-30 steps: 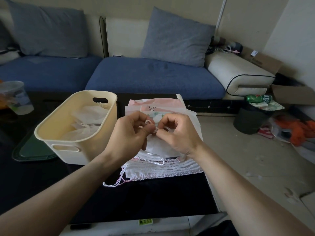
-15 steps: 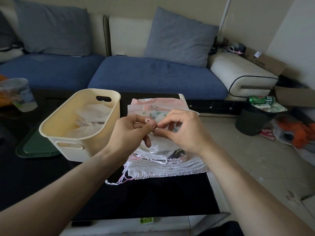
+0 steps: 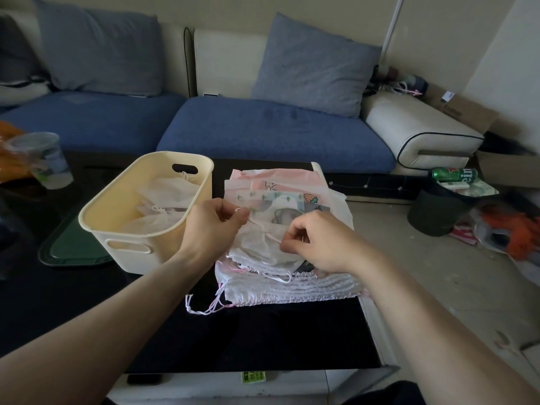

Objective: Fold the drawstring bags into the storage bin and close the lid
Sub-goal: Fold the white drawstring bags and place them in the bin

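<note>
A stack of white and pink drawstring bags (image 3: 292, 285) lies on the black table, right of the cream storage bin (image 3: 140, 247). On top sits a small folded white bag (image 3: 257, 244). My left hand (image 3: 210, 229) pinches one end of its white drawstring (image 3: 264, 229) near the bin's right wall. My right hand (image 3: 315, 241) pinches the cord lower down, over the folded bag. Several folded white bags (image 3: 163, 206) lie inside the bin. A dark green lid (image 3: 70, 247) lies flat under the bin's left side.
A plastic cup (image 3: 43, 159) stands at the table's far left. The blue sofa (image 3: 263, 133) runs behind the table. On the floor to the right are a black waste bin (image 3: 438, 211) with a green can (image 3: 454, 174) and scattered clutter.
My hands have drawn apart, the right one moving down and right, so the drawstring now stretches between them. More of the printed bags behind shows.
</note>
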Demonstrator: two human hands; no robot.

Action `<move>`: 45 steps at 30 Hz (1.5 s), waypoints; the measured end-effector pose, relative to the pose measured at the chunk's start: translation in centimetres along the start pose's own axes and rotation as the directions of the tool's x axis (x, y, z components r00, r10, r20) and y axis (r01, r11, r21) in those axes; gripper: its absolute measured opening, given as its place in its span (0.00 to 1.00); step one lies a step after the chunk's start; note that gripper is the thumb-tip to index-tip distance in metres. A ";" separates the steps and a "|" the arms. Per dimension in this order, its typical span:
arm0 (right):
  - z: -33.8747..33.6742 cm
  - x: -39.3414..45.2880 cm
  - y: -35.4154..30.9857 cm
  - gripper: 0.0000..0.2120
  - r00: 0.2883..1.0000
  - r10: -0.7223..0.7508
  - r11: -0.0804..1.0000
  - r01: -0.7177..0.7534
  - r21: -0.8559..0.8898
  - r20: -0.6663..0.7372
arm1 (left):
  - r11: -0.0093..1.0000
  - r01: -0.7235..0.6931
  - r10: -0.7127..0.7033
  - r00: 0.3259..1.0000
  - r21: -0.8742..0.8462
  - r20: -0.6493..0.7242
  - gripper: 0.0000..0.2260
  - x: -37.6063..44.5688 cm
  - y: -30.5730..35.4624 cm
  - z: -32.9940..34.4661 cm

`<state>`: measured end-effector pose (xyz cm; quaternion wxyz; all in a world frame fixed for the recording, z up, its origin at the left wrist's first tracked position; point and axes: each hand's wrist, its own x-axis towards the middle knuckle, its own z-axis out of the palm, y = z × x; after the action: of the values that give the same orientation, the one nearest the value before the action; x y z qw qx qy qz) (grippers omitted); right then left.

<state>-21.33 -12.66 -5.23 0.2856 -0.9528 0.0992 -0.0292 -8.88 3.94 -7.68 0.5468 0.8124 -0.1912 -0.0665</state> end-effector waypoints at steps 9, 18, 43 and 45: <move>-0.1 -0.4 -2.0 0.10 0.975 0.032 0.992 -0.004 -0.126 0.220 | 0.998 0.067 -0.068 0.994 -0.009 -0.083 0.08 0.9 -0.7 0.5; -0.5 -1.2 -3.5 0.09 0.953 0.000 0.979 0.061 -0.193 0.304 | 0.998 0.027 -0.019 0.990 0.053 -0.136 0.08 1.2 0.2 0.3; 0.7 0.4 1.9 0.38 0.996 0.052 0.898 -0.013 0.439 -0.077 | 0.942 -0.160 0.196 0.976 -0.294 0.099 0.17 -1.1 0.8 -0.4; 1.2 0.6 2.8 0.43 0.996 0.077 0.928 -0.056 0.367 -0.044 | 0.957 -0.101 0.117 0.992 -0.271 0.045 0.23 -1.0 1.0 -0.5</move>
<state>-21.07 -14.39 -7.77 0.4559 -0.8778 0.1323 -0.0647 -9.86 4.37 -6.66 0.6484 0.7169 -0.2414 -0.0858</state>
